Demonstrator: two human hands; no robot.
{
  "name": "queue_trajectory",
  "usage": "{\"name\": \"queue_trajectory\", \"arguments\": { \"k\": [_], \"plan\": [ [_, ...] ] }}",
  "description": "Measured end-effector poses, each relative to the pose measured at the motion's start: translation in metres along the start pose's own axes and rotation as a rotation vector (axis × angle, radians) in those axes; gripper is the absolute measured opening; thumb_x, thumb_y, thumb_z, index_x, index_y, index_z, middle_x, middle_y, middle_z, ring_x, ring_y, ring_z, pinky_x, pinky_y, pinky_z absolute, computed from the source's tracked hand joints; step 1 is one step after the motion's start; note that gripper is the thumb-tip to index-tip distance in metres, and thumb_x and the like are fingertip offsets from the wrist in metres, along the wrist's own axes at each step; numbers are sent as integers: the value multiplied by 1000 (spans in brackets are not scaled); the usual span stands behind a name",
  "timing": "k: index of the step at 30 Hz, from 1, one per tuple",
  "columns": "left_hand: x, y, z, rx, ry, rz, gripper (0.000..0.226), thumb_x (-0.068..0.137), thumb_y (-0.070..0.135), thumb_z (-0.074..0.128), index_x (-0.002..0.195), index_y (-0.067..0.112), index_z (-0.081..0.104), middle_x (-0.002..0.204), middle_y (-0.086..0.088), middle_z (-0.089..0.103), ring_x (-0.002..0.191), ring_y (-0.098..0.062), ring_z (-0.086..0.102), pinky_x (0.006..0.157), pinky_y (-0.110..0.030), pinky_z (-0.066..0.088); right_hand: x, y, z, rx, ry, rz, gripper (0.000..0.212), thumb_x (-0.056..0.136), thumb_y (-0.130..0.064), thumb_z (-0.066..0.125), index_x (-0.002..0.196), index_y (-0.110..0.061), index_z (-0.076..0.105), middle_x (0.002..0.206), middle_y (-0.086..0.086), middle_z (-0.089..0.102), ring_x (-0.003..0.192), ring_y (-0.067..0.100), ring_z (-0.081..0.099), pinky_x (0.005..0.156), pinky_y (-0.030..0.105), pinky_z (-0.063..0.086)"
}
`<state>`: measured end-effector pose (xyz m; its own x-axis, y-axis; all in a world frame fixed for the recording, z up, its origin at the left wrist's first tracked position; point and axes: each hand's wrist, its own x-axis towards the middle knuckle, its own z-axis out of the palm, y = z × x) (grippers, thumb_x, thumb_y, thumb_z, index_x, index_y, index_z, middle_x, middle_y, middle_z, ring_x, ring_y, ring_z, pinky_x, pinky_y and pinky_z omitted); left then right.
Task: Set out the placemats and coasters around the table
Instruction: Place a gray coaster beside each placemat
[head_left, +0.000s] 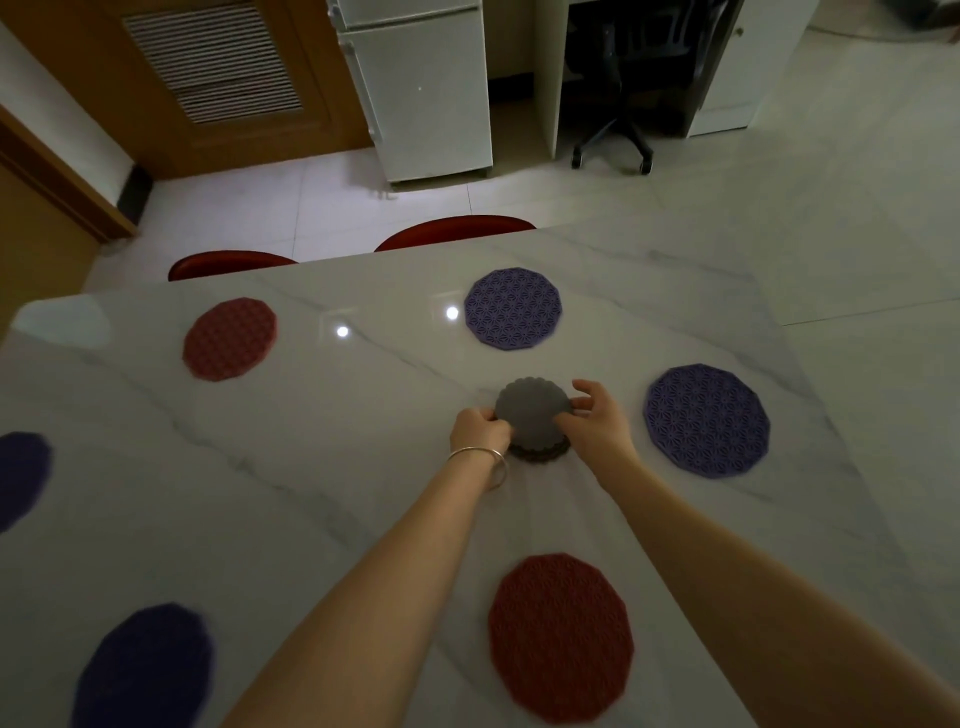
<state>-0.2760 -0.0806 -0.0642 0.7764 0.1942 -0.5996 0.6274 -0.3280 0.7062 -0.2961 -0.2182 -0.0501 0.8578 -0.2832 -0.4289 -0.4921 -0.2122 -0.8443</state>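
Note:
A stack of grey scalloped coasters (535, 452) sits in the middle of the white marble table (363, 415). My left hand (478, 431) and my right hand (592, 415) both pinch the top grey coaster (532, 413), lifted and tilted above the stack. Round placemats lie around the table: a red placemat (229, 339) far left, a purple placemat (513, 308) at the back, a purple placemat (706, 420) on the right, a red placemat (561, 636) near me, and dark purple placemats at the near left (145, 670) and left edge (21, 478).
Two red chairs (452, 231) (228, 262) are tucked in at the table's far side. Beyond stand a white fridge (421, 88), a wooden door (218, 67) and a black office chair (618, 104) on the tiled floor.

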Motion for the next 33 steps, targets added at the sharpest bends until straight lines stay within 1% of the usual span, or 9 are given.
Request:
{"name": "queue_trajectory", "arguments": {
  "k": [3,7,10,14,17,21,22,27,33],
  "plan": [
    [-12,7,-2,25,39,40,26,68,1,63,90,5,74,91,-24,72,76,-32,65,71,-39,52,-1,0,0,32,7,8,54,80,-2,58,131,-14,43,105,6,55,90,18,55,70,30,48],
    [-18,11,-1,67,54,87,31,73,8,67,104,8,69,98,-10,71,92,-27,65,82,-32,50,-4,3,-1,92,15,23,52,81,-2,56,130,-14,45,108,8,56,88,19,57,72,31,51],
    [-21,10,1,2,55,73,36,77,8,66,111,12,57,93,-2,59,95,-26,62,84,-31,50,-7,5,-1,104,21,13,50,82,-4,57,130,-14,46,109,9,57,90,19,57,74,31,51],
    [-24,7,0,-127,13,71,35,78,4,63,111,11,53,106,-16,63,98,-33,63,87,-46,54,-12,6,-3,106,17,8,50,83,-9,61,131,-15,45,114,11,57,96,22,58,77,33,51],
    [-29,6,-7,-220,-10,46,35,81,3,60,114,11,51,114,-21,61,99,-36,63,83,-50,56,-17,2,-4,43,31,-17,53,85,-20,64,133,-12,44,117,10,57,97,22,58,77,32,50],
    [-52,13,-24,-386,-73,28,28,85,1,56,109,15,48,104,-14,58,84,-27,64,50,-33,58,-27,-14,-3,-98,34,-106,52,85,-29,65,131,-12,48,116,11,61,96,23,60,74,31,50],
    [-59,16,-31,-410,-78,32,28,86,1,57,108,16,48,104,-13,58,83,-25,64,47,-30,57,-31,-20,-2,-127,29,-127,50,85,-31,66,129,-13,51,116,11,61,96,24,60,75,32,51],
    [-92,16,-76,-464,-67,94,29,86,5,60,110,19,50,113,-15,59,92,-26,65,58,-32,60,-61,-51,18,-190,-12,-224,43,82,-31,68,121,-17,53,115,10,58,95,22,58,69,26,49],
    [-126,4,-146,-592,-42,98,27,86,5,59,106,22,52,110,-17,60,90,-28,66,56,-34,59,-117,-89,56,-221,-15,-304,44,80,-24,70,120,-17,53,115,6,60,94,20,60,81,35,55]
  ]
}}
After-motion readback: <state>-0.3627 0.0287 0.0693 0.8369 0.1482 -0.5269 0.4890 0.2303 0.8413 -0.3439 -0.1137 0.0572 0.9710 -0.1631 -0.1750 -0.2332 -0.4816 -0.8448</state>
